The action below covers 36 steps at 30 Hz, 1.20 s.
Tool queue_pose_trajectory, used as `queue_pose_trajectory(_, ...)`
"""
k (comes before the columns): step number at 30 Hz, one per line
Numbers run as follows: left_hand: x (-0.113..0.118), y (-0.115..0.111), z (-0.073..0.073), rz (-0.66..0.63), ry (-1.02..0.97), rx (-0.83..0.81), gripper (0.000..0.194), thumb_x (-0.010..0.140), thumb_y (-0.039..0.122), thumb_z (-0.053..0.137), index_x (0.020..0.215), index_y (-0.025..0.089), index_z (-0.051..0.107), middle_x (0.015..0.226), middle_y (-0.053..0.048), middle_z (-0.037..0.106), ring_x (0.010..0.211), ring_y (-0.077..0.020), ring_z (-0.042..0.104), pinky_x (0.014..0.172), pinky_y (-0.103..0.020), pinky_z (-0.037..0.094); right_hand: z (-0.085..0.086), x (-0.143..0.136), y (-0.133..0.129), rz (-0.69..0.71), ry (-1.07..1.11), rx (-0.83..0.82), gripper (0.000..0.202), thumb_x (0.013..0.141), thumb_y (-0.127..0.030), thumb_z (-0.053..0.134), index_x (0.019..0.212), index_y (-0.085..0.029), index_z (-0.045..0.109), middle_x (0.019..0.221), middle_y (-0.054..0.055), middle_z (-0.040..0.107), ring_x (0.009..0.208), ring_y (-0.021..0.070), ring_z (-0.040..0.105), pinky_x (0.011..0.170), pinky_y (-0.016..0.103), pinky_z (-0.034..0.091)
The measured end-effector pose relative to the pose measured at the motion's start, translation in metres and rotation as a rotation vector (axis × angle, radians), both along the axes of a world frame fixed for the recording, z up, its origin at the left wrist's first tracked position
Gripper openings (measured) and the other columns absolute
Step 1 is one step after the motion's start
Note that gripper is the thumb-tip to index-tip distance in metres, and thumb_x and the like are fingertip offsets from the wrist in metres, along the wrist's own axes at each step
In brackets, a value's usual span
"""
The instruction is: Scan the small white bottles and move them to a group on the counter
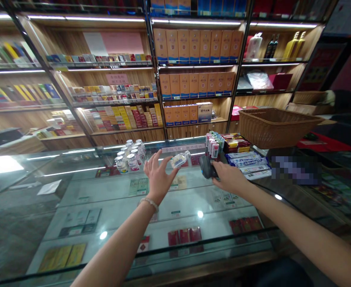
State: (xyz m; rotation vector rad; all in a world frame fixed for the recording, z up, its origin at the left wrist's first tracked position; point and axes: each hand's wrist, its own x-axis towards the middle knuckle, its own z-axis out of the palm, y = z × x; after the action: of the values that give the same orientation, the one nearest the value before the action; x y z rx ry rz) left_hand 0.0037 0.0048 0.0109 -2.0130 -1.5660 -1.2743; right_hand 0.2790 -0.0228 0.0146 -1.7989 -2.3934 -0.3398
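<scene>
Over the glass counter (163,207), my left hand (159,175) grips a small clear bottle (179,160) with a printed label between thumb and fingers. The bottle lies tilted on its side, its neck toward the upper right. In my right hand (227,177) is a black handheld barcode scanner (206,167), its head facing left toward the bottle, with a gap between them. Left of my left hand, several small clear bottles (132,160) stand grouped on the glass. Behind the scanner stand small colourful bottles or tubes (213,144).
Blue-and-white packets (248,160) and red-yellow packs (236,142) lie right of the scanner. A wicker basket (277,127) stands at the right. Boxed packs (185,236) show under the glass. Shelves with orange boxes (193,44) line the back wall.
</scene>
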Motion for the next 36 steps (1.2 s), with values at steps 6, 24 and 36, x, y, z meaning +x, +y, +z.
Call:
queue_pose_trajectory(6,0.001,0.000,-0.001,0.009,0.006,-0.008,0.037,0.081,0.041,0.080,0.114,0.030,0.071,0.151,-0.012,0.052,0.141,-0.0356,0.045,0.120,-0.063,0.025,-0.001,-0.001,0.017,0.040,-0.055,0.016,0.040,0.094,-0.037,0.050,0.125,-0.012,0.053,0.116,0.017,0.068,0.105,0.0292,0.063,0.080,0.036,0.044)
queue_pose_trajectory(24,0.002,-0.005,0.001,-0.002,0.005,-0.038,0.036,0.082,0.041,0.078,0.116,0.030,0.070,0.153,-0.011,0.050,0.142,-0.0348,0.043,0.120,-0.060,0.025,-0.028,0.008,0.031,0.181,0.040,0.302,0.072,0.092,-0.039,0.053,0.155,-0.010,0.033,0.161,0.022,0.037,0.147,0.0365,0.033,0.115,0.057,0.028)
queue_pose_trajectory(36,0.002,-0.007,0.001,-0.015,-0.018,-0.034,0.036,0.083,0.042,0.077,0.116,0.030,0.070,0.153,-0.011,0.051,0.140,-0.0342,0.045,0.118,-0.059,0.029,-0.028,0.006,0.026,0.200,0.002,0.310,0.073,0.095,-0.056,0.052,0.156,-0.022,0.035,0.164,0.021,0.032,0.150,0.0390,0.030,0.117,0.067,0.021)
